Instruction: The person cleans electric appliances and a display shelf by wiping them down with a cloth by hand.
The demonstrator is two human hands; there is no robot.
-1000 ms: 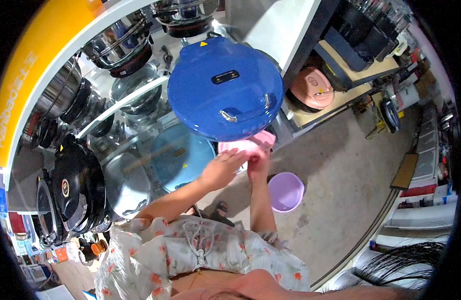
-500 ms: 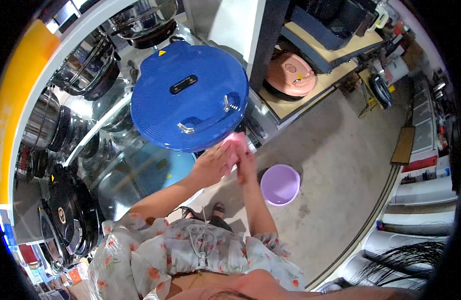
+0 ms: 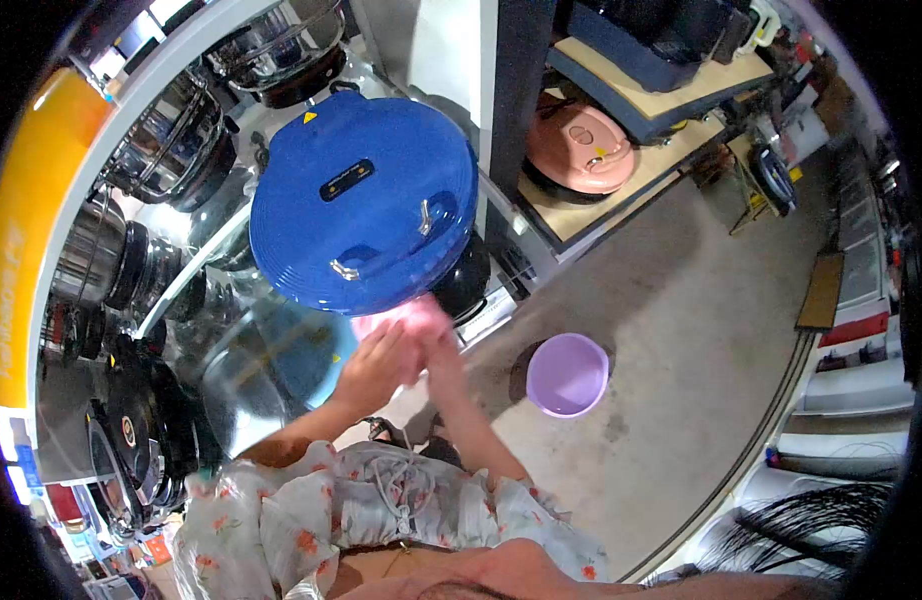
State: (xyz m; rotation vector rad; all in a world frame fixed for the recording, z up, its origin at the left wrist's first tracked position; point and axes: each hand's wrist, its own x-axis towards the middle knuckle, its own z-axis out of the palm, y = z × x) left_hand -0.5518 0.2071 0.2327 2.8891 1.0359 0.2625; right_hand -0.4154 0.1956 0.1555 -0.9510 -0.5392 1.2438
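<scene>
A blue round electric griddle [image 3: 371,205] with a closed lid and two silver metal latches stands on the shelf in front of me. Just below its near rim is a bunched pink cloth [image 3: 421,318], with both hands on it. My left hand [image 3: 379,362] is closed on the cloth from the left, fingers pointing up. My right hand [image 3: 443,362] holds the cloth from the right and is slightly smeared by motion. The palms and part of the cloth are hidden. Close to the right hand, a black rounded thing [image 3: 463,282] shows beside the griddle.
A lilac basin [image 3: 568,375] stands on the concrete floor to the right. Steel pots [image 3: 166,140] and a black griddle [image 3: 136,420] line the shelf at left. A pink griddle [image 3: 581,150] sits on a wooden shelf [image 3: 558,215] at the right. A blue see-through sheet [image 3: 291,350] lies at the shelf's near side.
Both hands have moved left and slightly down with the pink cloth, along the griddle's near rim. The view has shifted a little, so the griddle appears further left and the basin further right.
</scene>
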